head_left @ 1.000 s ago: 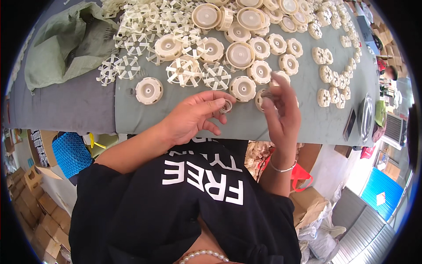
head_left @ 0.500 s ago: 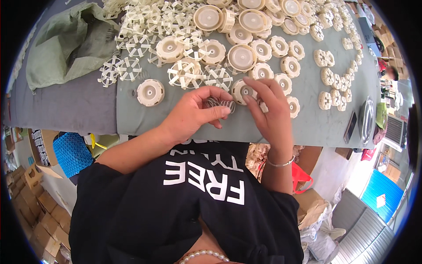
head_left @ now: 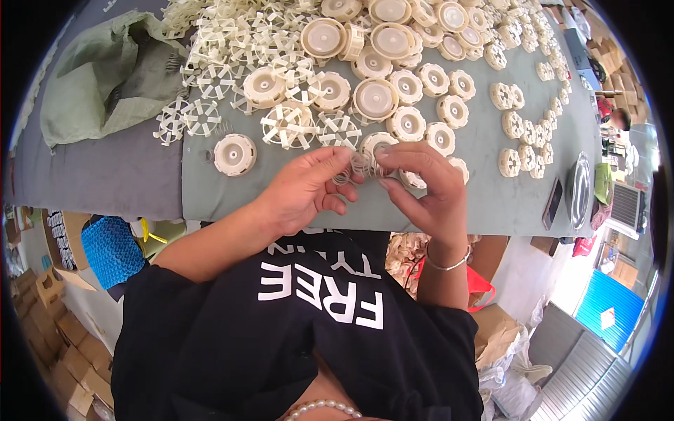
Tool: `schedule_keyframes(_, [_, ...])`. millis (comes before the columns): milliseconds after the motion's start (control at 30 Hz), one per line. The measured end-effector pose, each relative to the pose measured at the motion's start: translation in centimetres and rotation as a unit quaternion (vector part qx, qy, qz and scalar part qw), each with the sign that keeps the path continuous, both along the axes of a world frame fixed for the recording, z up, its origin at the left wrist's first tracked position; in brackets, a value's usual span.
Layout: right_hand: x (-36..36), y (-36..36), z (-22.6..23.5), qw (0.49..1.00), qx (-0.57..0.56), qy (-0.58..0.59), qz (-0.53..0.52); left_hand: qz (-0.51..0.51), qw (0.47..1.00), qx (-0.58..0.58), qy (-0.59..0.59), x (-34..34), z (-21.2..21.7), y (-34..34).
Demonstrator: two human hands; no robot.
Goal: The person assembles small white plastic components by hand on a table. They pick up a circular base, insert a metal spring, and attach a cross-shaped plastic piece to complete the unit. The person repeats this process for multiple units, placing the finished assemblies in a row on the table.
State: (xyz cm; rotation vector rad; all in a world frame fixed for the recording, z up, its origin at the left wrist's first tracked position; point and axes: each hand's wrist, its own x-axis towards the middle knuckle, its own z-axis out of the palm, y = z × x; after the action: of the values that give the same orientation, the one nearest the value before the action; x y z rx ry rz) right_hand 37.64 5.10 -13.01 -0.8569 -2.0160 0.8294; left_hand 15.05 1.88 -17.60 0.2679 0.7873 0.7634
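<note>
Thin metal coil springs hang between my two hands just above the front part of the table. My left hand pinches them from one side, its lower fingers curled, and a loop of coil shows under its fingertips. My right hand comes in from the other side, thumb and fingers closed on the far end of the coils. How many springs there are cannot be made out. Right behind the fingers lies a round cream plastic housing, partly covered by my right hand. Another round housing lies alone to the left.
Cream spoked rings are heaped at the back left, and round housings crowd the middle. Small notched wheels stand in rows at the right, near a phone and a clear oval dish. A green sack lies far left.
My right hand has moved in and now grips the coils, which were in my left hand alone. The coils are drawn out between both hands. The view has shifted slightly.
</note>
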Motion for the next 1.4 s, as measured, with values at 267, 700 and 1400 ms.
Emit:
schedule_keyframes(267, [-1.2, -2.2, -2.4, 0.98, -0.164, 0.092, -0.067, 0.001, 0.976, 0.215, 0.044, -1.4, 0.0, -0.1])
schedule_keyframes(700, [-0.5, -2.5, -0.8, 0.991, 0.098, -0.075, -0.059, -0.007, 0.975, 0.198, 0.097, -1.6, -1.4, -0.4])
schedule_keyframes(1400, [-0.2, -4.2, -1.7, 0.965, 0.246, -0.029, -0.091, -0.096, 0.984, 0.079, -0.13, -2.4, 1.0, 0.0])
